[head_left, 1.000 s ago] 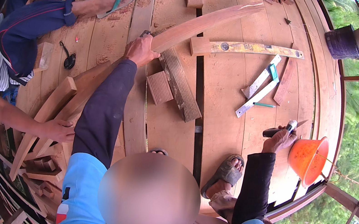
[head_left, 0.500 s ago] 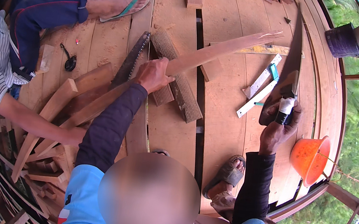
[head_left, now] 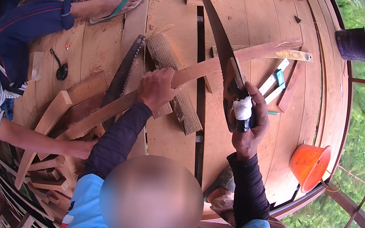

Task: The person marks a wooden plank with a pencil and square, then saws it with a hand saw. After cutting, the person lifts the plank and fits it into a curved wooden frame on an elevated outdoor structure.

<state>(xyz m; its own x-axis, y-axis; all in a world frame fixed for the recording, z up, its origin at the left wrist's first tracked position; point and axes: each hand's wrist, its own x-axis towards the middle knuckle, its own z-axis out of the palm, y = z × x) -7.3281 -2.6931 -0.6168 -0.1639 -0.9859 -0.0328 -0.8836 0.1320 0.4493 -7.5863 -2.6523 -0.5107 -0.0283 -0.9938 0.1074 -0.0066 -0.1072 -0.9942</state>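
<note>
My left hand (head_left: 157, 86) is closed around a long reddish wooden strip (head_left: 200, 73), which lies across a ribbed wooden block (head_left: 175, 85). The strip's far right end is ragged and splintered. My right hand (head_left: 252, 119) grips a handsaw (head_left: 216, 31) by its handle, which is wrapped in white and black tape. The saw's long blade points away and to the left, crossing over the strip to the right of my left hand. From this angle I cannot tell whether the teeth touch the wood.
A second saw (head_left: 125, 66) lies left of the block. Wooden offcuts (head_left: 59, 110) pile up near a co-worker's arm (head_left: 43, 139). Right of the strip are a white folding square (head_left: 270, 83) and a yellowish straightedge (head_left: 303, 56). An orange bucket (head_left: 302, 161) stands near the deck's right edge.
My right hand has brought the handsaw leftward from beside the strip, and its blade now tilts left across the strip. The left hand keeps its hold on the wood.
</note>
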